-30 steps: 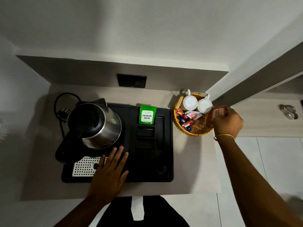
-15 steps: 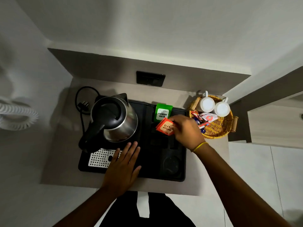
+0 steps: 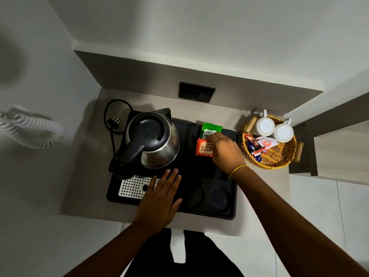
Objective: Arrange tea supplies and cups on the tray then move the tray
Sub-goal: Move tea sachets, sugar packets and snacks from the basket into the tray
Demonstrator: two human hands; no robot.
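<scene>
A black tray (image 3: 231,213) lies on the grey counter with a steel kettle (image 3: 153,140) at its back left. A green tea packet (image 3: 210,128) stands in the tray's rear slot. Just in front of it is an orange Assam tea packet (image 3: 203,148), pinched by my right hand (image 3: 224,152) over the tray's middle compartments. My left hand (image 3: 159,202) lies flat, fingers spread, on the tray's front edge beside a perforated white drip plate (image 3: 132,186). Two white cups (image 3: 264,126) (image 3: 283,132) sit upside down in a wicker basket (image 3: 277,158) to the right.
Several sachets (image 3: 257,145) lie in the basket. The kettle's cord and plug (image 3: 113,121) loop behind the tray near a black wall socket (image 3: 196,91). A coiled white cord (image 3: 34,130) hangs at left. White floor tiles show past the counter's front and right edges.
My right hand carried the orange packet from the basket to the tray and now holds it in front of the green packet. The left hand stayed flat on the tray.
</scene>
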